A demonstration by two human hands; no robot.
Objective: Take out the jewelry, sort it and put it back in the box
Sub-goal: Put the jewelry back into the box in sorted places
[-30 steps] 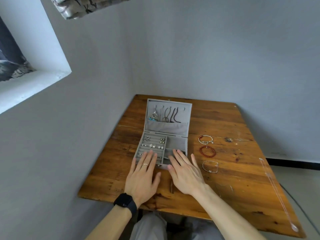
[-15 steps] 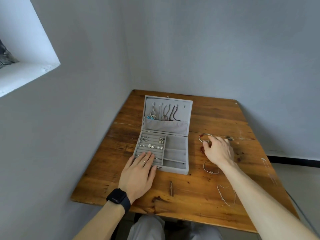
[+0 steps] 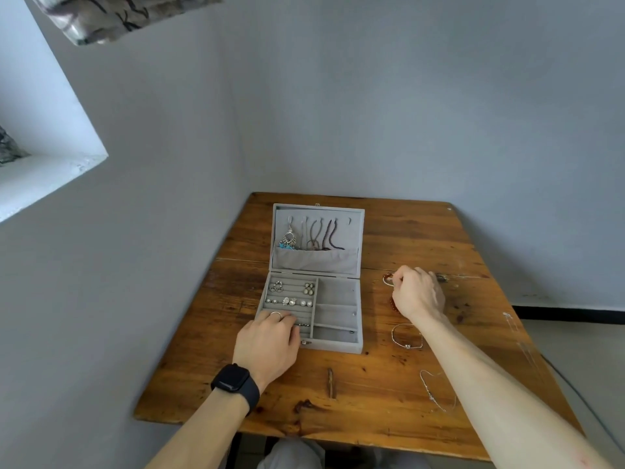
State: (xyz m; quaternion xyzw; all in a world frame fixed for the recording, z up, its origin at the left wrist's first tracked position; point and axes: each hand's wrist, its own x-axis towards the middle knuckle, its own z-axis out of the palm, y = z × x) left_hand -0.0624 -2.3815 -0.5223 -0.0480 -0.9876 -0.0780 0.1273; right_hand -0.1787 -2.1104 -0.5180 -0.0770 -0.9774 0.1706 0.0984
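A grey jewelry box (image 3: 338, 345) lies open in the middle of the wooden table. Several necklaces (image 3: 318, 236) hang inside its raised lid. Rings and earrings (image 3: 291, 294) fill the left tray, while the right compartments (image 3: 336, 292) hold nothing. My left hand (image 3: 269, 343) curls over the box's front left corner, fingers in the ring tray. My right hand (image 3: 417, 294) is right of the box, its fingertips pinched on a silver bracelet (image 3: 388, 279) with a red bead. Mostly hidden beneath that hand is a red bead bracelet (image 3: 392, 303).
Another silver bracelet (image 3: 406, 336) lies beside my right forearm, and a thin chain (image 3: 434, 390) sits nearer the front edge. A fine chain (image 3: 517, 333) trails along the table's right edge. The table (image 3: 372, 401) stands in a corner, with walls behind and to the left.
My right hand has left the box front and gone right to the bracelets, where it now pinches the far silver one. My left hand's fingers have curled on the box corner.
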